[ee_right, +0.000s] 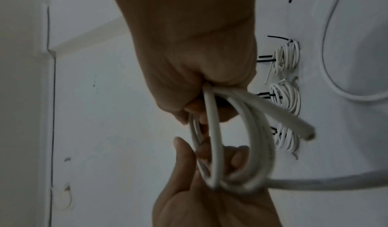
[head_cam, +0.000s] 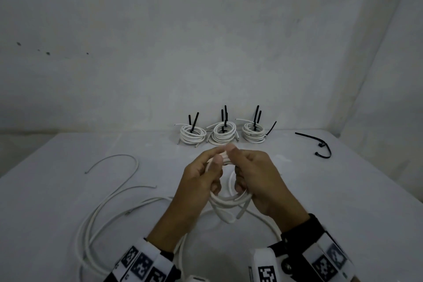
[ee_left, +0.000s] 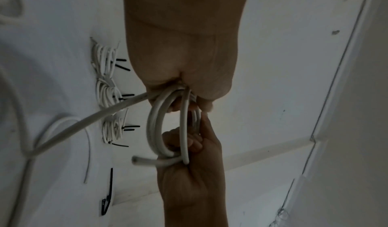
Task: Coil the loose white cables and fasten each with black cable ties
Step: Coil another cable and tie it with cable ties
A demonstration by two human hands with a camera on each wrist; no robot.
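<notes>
The cable [head_cam: 229, 204] held above the worktop [head_cam: 68, 190] is white; the worktop is pale grey-white. The three finished coils [head_cam: 221, 135] at the far edge are white, each bound with black cable ties [head_cam: 225, 117]. Two loose ties [head_cam: 320, 146] on the right are black. The wrist bands [head_cam: 142, 263] are white with black square-code markers. The wall [head_cam: 206, 30] is off-white with several dark specks.

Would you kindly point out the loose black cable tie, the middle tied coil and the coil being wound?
loose black cable tie [head_cam: 325, 147]: head view, its bend.
middle tied coil [head_cam: 224, 136]: head view, front loops.
coil being wound [head_cam: 226, 201]: head view, lower loops.
</notes>
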